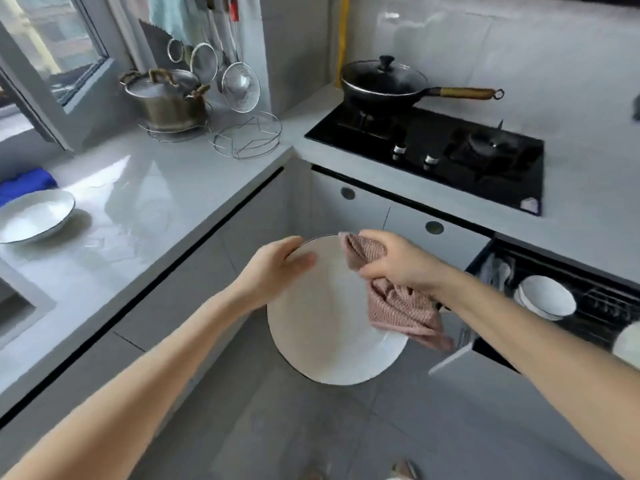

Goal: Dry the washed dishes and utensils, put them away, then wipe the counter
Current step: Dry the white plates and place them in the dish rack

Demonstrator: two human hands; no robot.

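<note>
A large white plate (325, 327) with a dark rim is held tilted over the floor, in front of the corner cabinets. My left hand (273, 268) grips its upper left edge. My right hand (394, 261) clutches a pink striped cloth (398, 306) against the plate's upper right part; the cloth hangs down over the plate. A second white dish (34, 216) lies on the left counter (145, 202). White bowls (547, 296) stand in an open pull-out drawer rack (609, 306) at the right.
A blue cloth (27, 181) lies behind the counter dish. A steel pot (166, 98), hanging strainers (239, 84) and a wire trivet (246, 136) fill the back corner. A lidded black wok (384, 81) sits on the gas hob (450, 150). The sink edge (17, 303) shows at far left.
</note>
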